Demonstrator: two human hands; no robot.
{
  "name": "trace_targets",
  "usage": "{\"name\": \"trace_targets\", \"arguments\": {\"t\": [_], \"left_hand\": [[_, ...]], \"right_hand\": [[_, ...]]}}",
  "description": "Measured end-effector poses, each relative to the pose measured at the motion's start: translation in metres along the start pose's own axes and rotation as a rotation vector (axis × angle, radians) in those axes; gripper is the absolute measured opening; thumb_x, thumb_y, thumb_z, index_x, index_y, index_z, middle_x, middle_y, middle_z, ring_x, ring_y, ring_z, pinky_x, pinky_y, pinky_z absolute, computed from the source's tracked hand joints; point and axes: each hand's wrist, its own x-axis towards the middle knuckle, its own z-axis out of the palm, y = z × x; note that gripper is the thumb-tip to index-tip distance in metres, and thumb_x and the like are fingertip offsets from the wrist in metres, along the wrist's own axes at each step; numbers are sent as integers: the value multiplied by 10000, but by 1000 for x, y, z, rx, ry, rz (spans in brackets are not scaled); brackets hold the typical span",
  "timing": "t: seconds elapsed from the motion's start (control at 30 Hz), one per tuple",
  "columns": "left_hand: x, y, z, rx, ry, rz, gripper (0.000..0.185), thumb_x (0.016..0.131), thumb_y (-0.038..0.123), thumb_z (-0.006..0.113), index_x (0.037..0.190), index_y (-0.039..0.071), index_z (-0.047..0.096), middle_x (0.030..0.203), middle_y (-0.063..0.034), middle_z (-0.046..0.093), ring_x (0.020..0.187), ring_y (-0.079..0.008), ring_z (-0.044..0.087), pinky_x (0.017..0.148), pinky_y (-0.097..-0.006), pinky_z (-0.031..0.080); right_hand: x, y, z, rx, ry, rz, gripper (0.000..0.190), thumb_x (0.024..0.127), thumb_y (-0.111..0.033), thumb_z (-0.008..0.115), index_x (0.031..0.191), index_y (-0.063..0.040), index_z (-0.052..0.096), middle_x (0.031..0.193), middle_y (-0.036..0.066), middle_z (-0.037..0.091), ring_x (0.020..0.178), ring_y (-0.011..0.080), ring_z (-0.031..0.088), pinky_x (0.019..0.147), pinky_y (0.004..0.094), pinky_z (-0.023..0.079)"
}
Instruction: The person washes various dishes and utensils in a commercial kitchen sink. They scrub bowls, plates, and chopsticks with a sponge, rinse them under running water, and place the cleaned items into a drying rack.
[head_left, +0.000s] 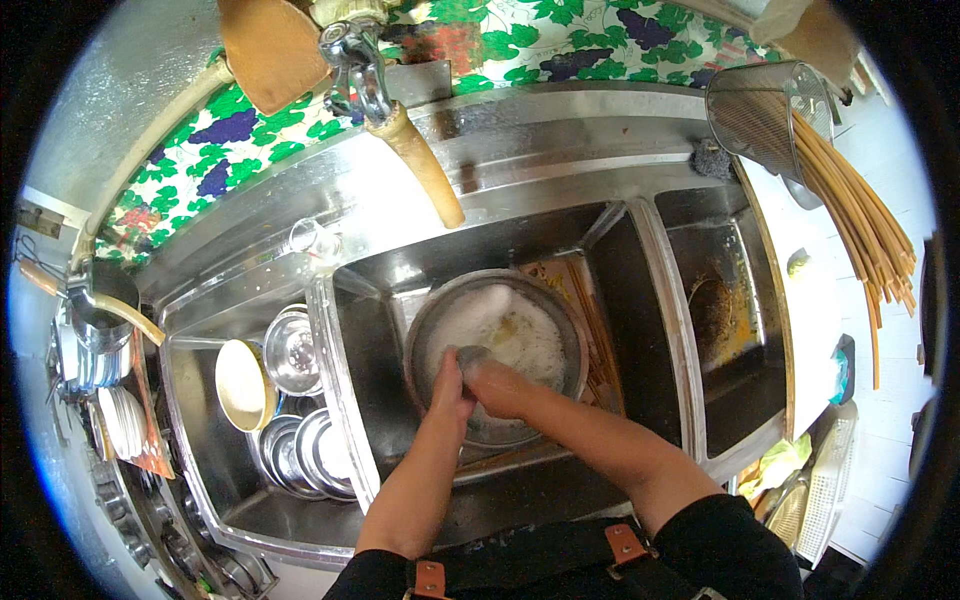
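Note:
A large round metal basin full of foamy water stands in the middle sink compartment. Over its near-left part my two hands meet. My left hand holds a small, rounded grey metal vessel from its left side. Against the same vessel my right hand closes from the right, its fingertips hidden. The vessel is blurred, so its exact kind cannot be told. Beneath and right of the basin lie long wooden sticks on a brownish board or tray.
The left compartment holds several metal bowls and a yellowish bowl. A tap with a hose end hangs above the middle compartment, a drinking glass by its corner. Wooden sticks jut from a mesh basket at right.

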Motion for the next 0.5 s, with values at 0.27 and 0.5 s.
{"name": "trace_targets", "arguments": {"t": [0.27, 0.5], "left_hand": [[-58, 20, 46, 557, 144, 661, 552, 845, 240, 614, 1285, 12, 370, 1176, -168, 508, 1056, -312, 530, 901, -392, 431], [-107, 161, 5, 1353, 540, 1821, 548, 696, 87, 682, 1174, -36, 443, 1045, -233, 551, 952, -374, 547, 855, -438, 423]], "right_hand": [[-4, -15, -14, 1738, 288, 135, 490, 748, -80, 596, 1219, -21, 475, 969, 102, 619, 882, 193, 586, 805, 331, 469], [-55, 27, -43, 132, 439, -40, 351, 792, -131, 612, 1115, -11, 543, 1040, 142, 597, 992, 268, 573, 886, 392, 454]]}}
